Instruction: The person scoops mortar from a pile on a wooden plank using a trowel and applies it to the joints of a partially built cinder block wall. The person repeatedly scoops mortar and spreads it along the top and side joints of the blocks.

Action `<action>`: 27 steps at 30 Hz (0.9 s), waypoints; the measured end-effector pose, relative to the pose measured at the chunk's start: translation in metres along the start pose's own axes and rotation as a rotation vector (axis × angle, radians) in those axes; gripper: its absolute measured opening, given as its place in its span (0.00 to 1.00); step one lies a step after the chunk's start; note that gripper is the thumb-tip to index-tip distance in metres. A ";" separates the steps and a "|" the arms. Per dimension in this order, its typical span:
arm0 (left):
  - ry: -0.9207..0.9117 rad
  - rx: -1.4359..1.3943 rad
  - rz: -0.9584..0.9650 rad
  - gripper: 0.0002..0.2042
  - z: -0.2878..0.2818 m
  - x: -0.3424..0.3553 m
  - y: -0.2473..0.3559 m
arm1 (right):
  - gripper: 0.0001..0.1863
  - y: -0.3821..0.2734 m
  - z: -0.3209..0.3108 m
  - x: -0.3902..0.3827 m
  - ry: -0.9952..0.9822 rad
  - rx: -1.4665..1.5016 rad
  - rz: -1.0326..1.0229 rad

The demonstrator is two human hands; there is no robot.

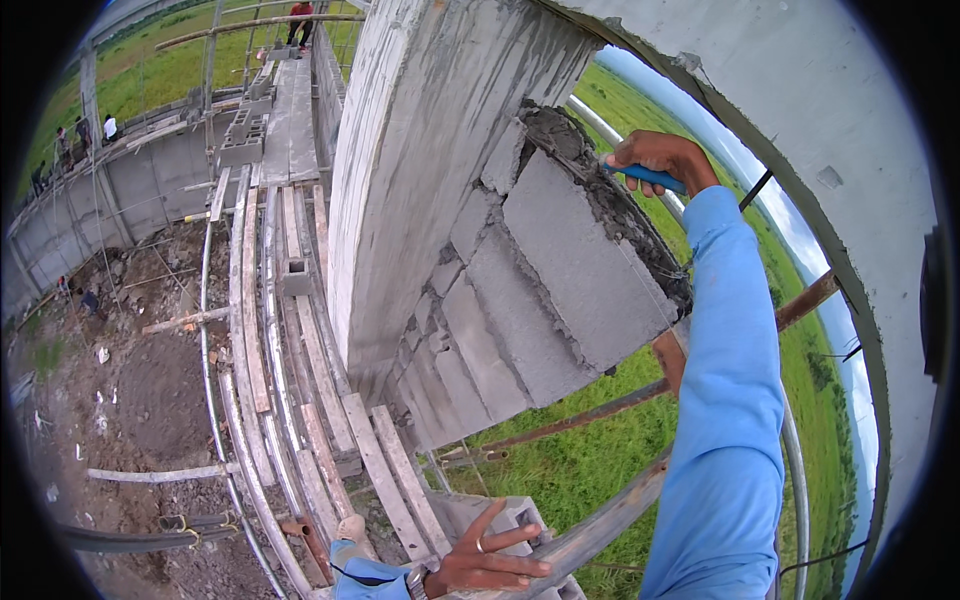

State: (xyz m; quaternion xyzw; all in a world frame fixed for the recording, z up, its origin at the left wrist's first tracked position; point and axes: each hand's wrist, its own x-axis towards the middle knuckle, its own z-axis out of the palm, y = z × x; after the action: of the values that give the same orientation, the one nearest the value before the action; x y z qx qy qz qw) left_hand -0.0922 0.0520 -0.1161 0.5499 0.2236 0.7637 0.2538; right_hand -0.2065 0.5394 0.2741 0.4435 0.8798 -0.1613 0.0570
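My right hand (pixel 655 162) is wrapped around the blue handle of a trowel (pixel 648 178) at the top of a block wall (pixel 585 260). The trowel's blade is hard to make out against the wet mortar (pixel 640 235) that runs along the wall's upper edge. The wall's grey blocks meet a tall concrete column (pixel 440 130) on their left. Low in the view, my left hand (pixel 488 562) is open with fingers spread, a ring on one finger and a watch at the wrist. It is beside a wooden pole (pixel 625 505) and hollow blocks (pixel 525 512); whether it touches them is unclear.
Scaffold planks (pixel 300 340) stretch away on the left, with a single hollow block (pixel 296 277) on them. More blocks (pixel 243 140) are stacked farther along. A concrete beam (pixel 840 120) arches over the right side. Rubble-strewn ground (pixel 140 380) lies far below. Other people (pixel 300 22) are in the distance.
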 end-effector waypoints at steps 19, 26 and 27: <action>0.005 0.050 0.015 0.14 -0.003 0.001 0.000 | 0.22 0.037 -0.001 0.018 0.066 0.244 -0.041; 0.025 0.053 0.033 0.13 0.001 0.000 -0.004 | 0.24 0.044 0.003 0.012 0.098 0.232 -0.061; 0.031 0.060 0.045 0.12 0.001 0.000 -0.005 | 0.24 0.044 0.004 0.012 0.093 0.275 -0.080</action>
State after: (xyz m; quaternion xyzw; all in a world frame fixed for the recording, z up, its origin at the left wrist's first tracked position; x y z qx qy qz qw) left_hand -0.0908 0.0557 -0.1190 0.5502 0.2381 0.7705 0.2165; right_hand -0.1787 0.5720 0.2574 0.4186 0.8681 -0.2616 -0.0518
